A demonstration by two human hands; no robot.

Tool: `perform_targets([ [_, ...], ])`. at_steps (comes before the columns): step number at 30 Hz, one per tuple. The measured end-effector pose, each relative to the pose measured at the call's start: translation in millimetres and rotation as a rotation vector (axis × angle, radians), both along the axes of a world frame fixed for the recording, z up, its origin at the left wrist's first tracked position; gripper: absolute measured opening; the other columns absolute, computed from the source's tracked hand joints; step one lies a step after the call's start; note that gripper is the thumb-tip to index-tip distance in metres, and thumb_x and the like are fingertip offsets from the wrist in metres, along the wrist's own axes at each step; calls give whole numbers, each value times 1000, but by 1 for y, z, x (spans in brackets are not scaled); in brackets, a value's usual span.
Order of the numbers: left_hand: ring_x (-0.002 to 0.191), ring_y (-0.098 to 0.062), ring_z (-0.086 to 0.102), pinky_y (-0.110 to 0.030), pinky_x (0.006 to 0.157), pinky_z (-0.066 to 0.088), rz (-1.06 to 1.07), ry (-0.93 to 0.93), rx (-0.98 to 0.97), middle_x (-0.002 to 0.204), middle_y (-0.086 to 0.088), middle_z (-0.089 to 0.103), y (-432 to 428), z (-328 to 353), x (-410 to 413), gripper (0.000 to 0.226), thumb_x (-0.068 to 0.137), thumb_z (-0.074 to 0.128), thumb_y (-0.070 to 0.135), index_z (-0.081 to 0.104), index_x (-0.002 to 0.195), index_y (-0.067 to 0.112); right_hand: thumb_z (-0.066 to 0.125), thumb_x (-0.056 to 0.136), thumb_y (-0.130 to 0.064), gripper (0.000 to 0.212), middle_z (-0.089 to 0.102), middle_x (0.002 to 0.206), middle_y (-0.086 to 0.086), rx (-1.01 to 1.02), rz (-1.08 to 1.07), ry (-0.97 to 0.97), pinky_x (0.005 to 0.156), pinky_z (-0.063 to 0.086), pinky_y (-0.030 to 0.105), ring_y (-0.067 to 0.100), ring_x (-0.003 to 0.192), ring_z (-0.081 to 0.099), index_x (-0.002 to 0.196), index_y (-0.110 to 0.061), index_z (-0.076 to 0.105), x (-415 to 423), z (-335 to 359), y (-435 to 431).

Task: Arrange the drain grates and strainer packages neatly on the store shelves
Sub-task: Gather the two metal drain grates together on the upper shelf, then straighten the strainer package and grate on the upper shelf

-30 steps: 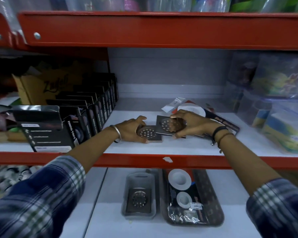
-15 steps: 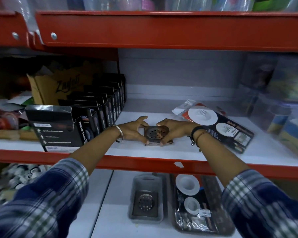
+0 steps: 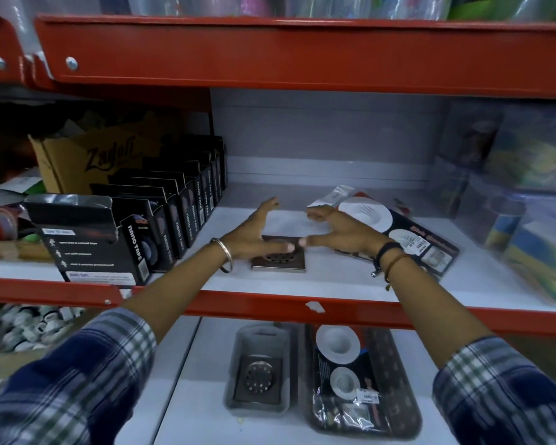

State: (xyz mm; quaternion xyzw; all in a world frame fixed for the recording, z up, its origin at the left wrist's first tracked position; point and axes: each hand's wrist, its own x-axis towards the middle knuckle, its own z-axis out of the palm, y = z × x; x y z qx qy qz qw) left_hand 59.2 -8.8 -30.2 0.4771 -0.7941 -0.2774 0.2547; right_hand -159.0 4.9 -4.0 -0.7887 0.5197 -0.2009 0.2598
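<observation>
A: What did the two hands do at that moment?

B: The left hand [image 3: 254, 232] was spread wide, fingers open, and it held nothing. Its thumb lay across the top of the drain grate [image 3: 278, 257]. The right hand [image 3: 333, 231] was open too, with loosely curled fingers, and its thumb tip came to the grate's right edge. Whether the thumbs pressed on the metal or only hovered over it, I could not tell.

A: And where was the grate?

B: It lay flat on the middle shelf [image 3: 334, 281], near the front edge, between the hands. The left thumb hid part of its round holes, and it looked thick, perhaps more than one plate, but this was not clear.

A: What was beside it?

B: Just right of it lay a strainer package [image 3: 408, 239] with white round strainers, partly covered by the right wrist. On the left stood a row of black tape boxes [image 3: 161, 226], and behind them a cardboard box [image 3: 87, 162]. The things at the far right were too blurred to name.

A: Below?

B: On the lower shelf [image 3: 187, 396] a grey tray [image 3: 238, 374] held another grate [image 3: 259, 377], beside a second strainer package [image 3: 360, 383].
</observation>
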Motion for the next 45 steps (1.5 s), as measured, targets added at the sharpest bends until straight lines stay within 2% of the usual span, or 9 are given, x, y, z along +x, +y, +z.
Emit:
perform_targets([
  [7, 92, -26, 63, -20, 70, 43, 124, 69, -73, 98, -16, 69, 31, 11, -122, 14, 88, 57, 18, 65, 89, 7, 49, 89, -17, 45, 44, 143, 17, -225, -553, 116, 107, 37, 44, 38, 127, 45, 134, -9, 45, -104, -11, -5],
  [12, 99, -27, 63, -26, 81, 50, 146, 132, 211, 111, -14, 68, 19, 9, -170, 26, 85, 56, 20, 63, 107, 9, 43, 93, -33, 45, 49, 135, 25, 74, -734, 232, 104, 36, 47, 40, 121, 47, 125, -2, 44, -159, -27, -8],
  [19, 109, -32, 60, -42, 95, 52, 335, 524, 299, 120, -18, 61, -5, 21, -188, 43, 61, 66, 10, 52, 101, 4, 57, 87, -35, 35, 56, 79, 15, 59, -728, -158, 49, 30, 29, 25, 66, 49, 68, -7, 50, -155, -14, 1],
  [27, 110, -34, 58, -33, 86, 47, 303, 2, 194, 123, -22, 59, -28, 18, -186, 39, 84, 62, 16, 54, 116, -4, 52, 88, -32, 36, 53, 127, 20, 132, -814, -133, 86, 47, 34, 37, 115, 52, 110, -3, 51, -137, -26, 11],
  [32, 108, -35, 58, -30, 76, 42, 326, 24, 182, 119, -24, 61, -12, 17, -184, 28, 88, 57, 16, 58, 106, -6, 48, 89, -7, 5, 55, 103, 14, 103, -717, -169, 75, 38, 26, 31, 98, 54, 93, -6, 46, -129, -11, 21],
  [36, 89, -34, 60, -24, 58, 36, 337, -1, 170, 106, -31, 63, 9, 13, -174, 32, 86, 59, 11, 44, 58, 9, 54, 83, -5, 6, 58, 93, 14, 120, -686, -179, 54, 37, 25, 26, 83, 54, 89, -2, 54, -136, -14, 32],
  [39, 73, -36, 48, -23, 45, 27, 367, -20, 138, 73, -29, 56, 31, 8, -166, 44, 85, 61, 9, 34, 51, 12, 59, 80, -9, 20, 64, 100, 17, 104, -636, -157, 63, 44, 28, 29, 91, 61, 95, 4, 60, -139, -20, 46],
  [42, 72, -32, 52, -25, 58, 42, 374, 16, 157, 63, -15, 52, 49, 2, -160, 38, 84, 62, 7, 40, 53, 10, 61, 82, -12, 25, 65, 110, 15, 81, -612, -71, 75, 45, 29, 27, 94, 59, 104, 2, 62, -134, -22, 66],
  [45, 87, -31, 62, -31, 73, 50, 367, 13, 122, 93, -19, 65, 62, 1, -158, 14, 86, 59, 7, 54, 73, 2, 61, 86, -20, 29, 65, 114, 16, 74, -592, -17, 80, 47, 31, 28, 96, 60, 108, -2, 60, -128, -27, 81],
])
